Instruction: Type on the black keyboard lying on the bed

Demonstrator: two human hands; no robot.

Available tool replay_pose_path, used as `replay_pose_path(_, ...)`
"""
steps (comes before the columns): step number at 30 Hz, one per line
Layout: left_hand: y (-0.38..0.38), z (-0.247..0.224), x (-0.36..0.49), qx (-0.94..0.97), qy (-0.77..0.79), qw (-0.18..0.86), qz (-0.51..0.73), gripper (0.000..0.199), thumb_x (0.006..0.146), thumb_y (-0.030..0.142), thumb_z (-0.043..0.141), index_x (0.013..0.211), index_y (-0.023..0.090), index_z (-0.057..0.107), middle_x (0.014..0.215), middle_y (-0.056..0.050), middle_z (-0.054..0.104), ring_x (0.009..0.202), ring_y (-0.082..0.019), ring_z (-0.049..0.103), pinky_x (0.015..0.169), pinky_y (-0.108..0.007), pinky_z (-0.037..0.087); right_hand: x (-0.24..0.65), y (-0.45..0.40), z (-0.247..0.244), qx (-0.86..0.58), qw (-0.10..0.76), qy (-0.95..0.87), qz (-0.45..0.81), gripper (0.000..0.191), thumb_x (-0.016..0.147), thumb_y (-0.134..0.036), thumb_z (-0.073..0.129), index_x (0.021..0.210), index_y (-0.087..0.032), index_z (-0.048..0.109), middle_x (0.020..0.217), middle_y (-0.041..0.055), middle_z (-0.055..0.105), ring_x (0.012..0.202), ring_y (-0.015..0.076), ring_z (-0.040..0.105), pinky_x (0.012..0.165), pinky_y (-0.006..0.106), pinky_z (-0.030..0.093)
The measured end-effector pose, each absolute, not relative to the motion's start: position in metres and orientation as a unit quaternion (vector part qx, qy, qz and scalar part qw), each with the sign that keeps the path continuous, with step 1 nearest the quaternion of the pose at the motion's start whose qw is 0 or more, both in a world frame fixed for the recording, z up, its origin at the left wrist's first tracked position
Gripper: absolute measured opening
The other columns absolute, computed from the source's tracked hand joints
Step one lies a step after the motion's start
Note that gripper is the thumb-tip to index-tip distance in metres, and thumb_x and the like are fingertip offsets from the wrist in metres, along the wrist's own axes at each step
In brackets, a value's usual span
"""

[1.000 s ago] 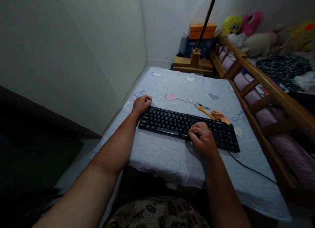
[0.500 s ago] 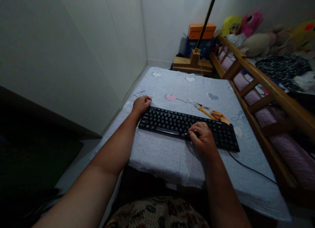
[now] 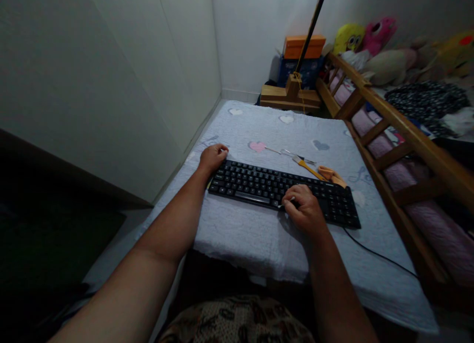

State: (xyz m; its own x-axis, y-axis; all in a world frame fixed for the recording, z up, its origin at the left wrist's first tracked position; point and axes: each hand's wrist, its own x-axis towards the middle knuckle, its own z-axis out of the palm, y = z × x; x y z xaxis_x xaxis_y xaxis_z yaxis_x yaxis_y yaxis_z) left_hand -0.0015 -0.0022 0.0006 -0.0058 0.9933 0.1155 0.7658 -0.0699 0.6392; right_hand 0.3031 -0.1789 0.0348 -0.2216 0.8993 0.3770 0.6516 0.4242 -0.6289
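Observation:
A black keyboard (image 3: 255, 182) lies at a slant on the cloth-covered table. My left hand (image 3: 214, 158) is at its far left corner, fingers curled in and closed against the edge. What lies under that palm is hidden. Pinched in my right hand (image 3: 302, 205) is a thin cotton swab (image 3: 282, 205), its white tip down at the front row of keys, right of the space bar. Beyond the keyboard lie a yellow-handled brush (image 3: 309, 168), a thin metal tool (image 3: 289, 152), a thin stick (image 3: 272, 149) and a folded orange cloth (image 3: 331, 175).
The light blue cloth (image 3: 244, 239) with heart prints covers the table. A black cable (image 3: 377, 254) runs off the keyboard to the right. A wooden bed rail (image 3: 407, 121) borders the right side, a pale cabinet wall (image 3: 148, 76) the left. Boxes (image 3: 303, 47) stand at the back.
My right hand has shifted very slightly, and the swab between its fingers now shows at a different tilt. My left hand and the keyboard have stayed in place.

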Motion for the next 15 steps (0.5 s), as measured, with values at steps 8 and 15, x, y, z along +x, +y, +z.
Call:
replay_pose_path(8,-0.0011,0.0011,-0.0013,0.675,0.653,0.200,0.277,0.034,0.082,0.034,0.055,0.104,0.020,0.076,0.086,-0.005,0.073,0.079,-0.020,0.061,0.072,-0.029,0.043,0.3009,-0.1797,0.0367,-0.504,0.354,-0.767,0.177,0.018,0.085,-0.016,0.054,0.070,-0.023,0.060,0.080,0.0051,0.064,0.088,0.0235,0.056,0.082,0.041,0.043)
replay_pose_path(15,-0.0015,0.0030,-0.0007,0.676,0.655,0.199,0.273,0.033,0.083,0.034,0.055,0.103,0.020,0.076,0.084,-0.004,0.073,0.078,-0.019,0.061,0.071,-0.028,0.043,0.2979,-0.1804,0.0386,-0.499,0.352,-0.772,0.179,0.017,0.085,-0.016,0.056,0.071,-0.023,0.062,0.082,0.0053,0.066,0.090,0.0237,0.057,0.082,0.041,0.044)
